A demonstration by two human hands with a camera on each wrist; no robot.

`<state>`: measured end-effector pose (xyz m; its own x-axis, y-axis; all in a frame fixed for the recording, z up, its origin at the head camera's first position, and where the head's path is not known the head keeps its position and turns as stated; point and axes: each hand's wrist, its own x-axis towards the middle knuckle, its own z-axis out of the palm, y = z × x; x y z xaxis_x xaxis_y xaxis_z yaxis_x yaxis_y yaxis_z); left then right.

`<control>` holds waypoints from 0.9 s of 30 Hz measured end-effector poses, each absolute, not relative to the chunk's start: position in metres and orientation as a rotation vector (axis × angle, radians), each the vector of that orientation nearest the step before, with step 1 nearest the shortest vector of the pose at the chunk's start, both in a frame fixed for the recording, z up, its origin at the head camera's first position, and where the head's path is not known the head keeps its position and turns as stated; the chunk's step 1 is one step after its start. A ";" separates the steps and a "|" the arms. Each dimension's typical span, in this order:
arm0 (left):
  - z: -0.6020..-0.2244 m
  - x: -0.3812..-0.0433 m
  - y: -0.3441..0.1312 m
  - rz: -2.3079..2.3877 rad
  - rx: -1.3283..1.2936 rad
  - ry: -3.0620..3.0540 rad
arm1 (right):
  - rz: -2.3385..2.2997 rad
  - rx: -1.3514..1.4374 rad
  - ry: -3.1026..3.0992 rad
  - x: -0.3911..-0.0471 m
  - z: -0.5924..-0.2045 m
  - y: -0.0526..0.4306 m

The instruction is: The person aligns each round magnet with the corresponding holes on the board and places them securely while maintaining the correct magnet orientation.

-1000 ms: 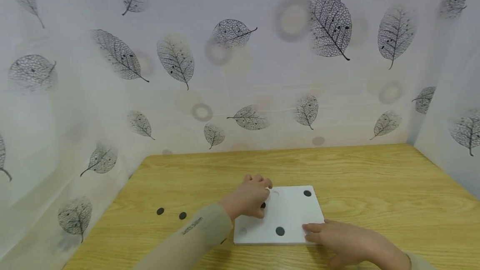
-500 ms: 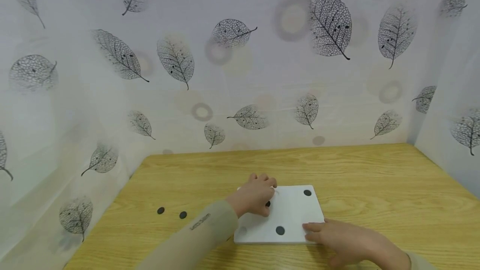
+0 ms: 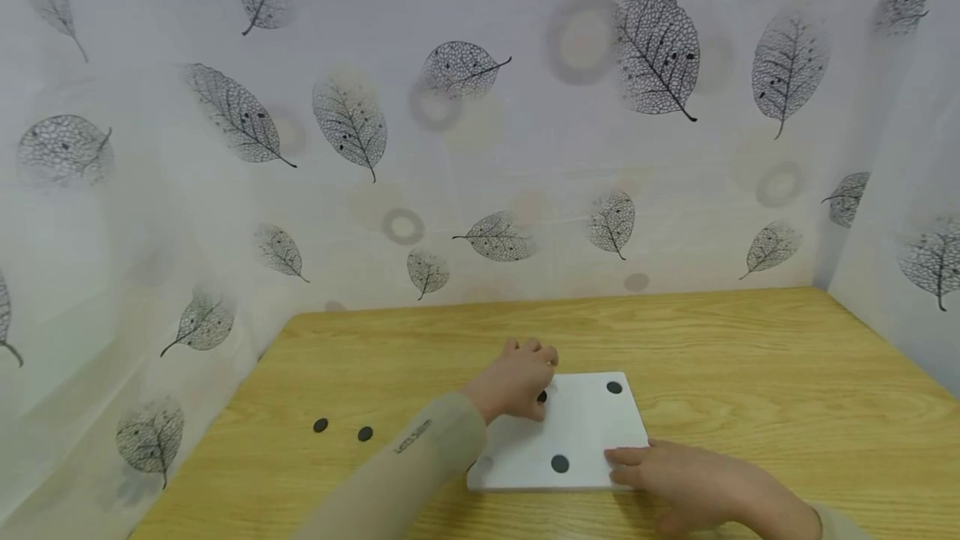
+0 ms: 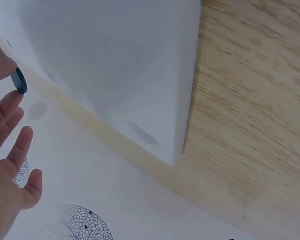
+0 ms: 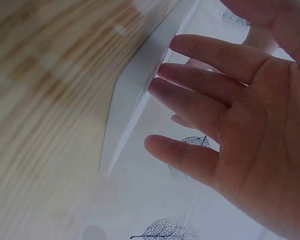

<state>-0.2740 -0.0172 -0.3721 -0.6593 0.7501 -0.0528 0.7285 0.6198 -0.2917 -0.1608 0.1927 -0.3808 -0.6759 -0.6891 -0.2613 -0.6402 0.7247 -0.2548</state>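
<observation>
A flat white board point(image 3: 583, 432) lies on the wooden table. Over its far left part is my left hand point(image 3: 517, 382), pinching a small black disc point(image 4: 19, 81) between thumb and a fingertip; the other fingers are spread apart in the left wrist view. My right hand point(image 3: 690, 477) rests its fairly straight fingertips on the board's near right corner. Two black discs sit on the board: one far right disc point(image 3: 614, 387) and one near disc point(image 3: 560, 464). A faint grey round mark point(image 3: 482, 467) shows at the near left corner.
Two more black discs, a left disc point(image 3: 321, 425) and a right disc point(image 3: 365, 433), lie on the table point(image 3: 720, 357) left of the board. A white leaf-patterned curtain point(image 3: 480, 148) stands along the table's back and sides.
My left hand has shifted right and slightly away from me over the board, the black disc still pinched in it. My right hand has stayed in place.
</observation>
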 end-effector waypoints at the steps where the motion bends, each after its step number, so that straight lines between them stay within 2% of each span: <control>1: -0.373 -0.275 -0.017 0.442 -1.260 -2.763 | -0.206 -1.029 2.588 -0.161 -0.381 0.193; 27: -0.378 -0.285 -0.006 0.471 -1.279 -2.757 | -0.231 -1.022 2.563 -0.163 -0.381 0.193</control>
<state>-0.2853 -0.0065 -0.3784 -0.6522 0.7550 -0.0682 0.7347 0.6074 -0.3020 -0.1629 0.1928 -0.3807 -0.6681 -0.6903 -0.2775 -0.6295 0.7233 -0.2837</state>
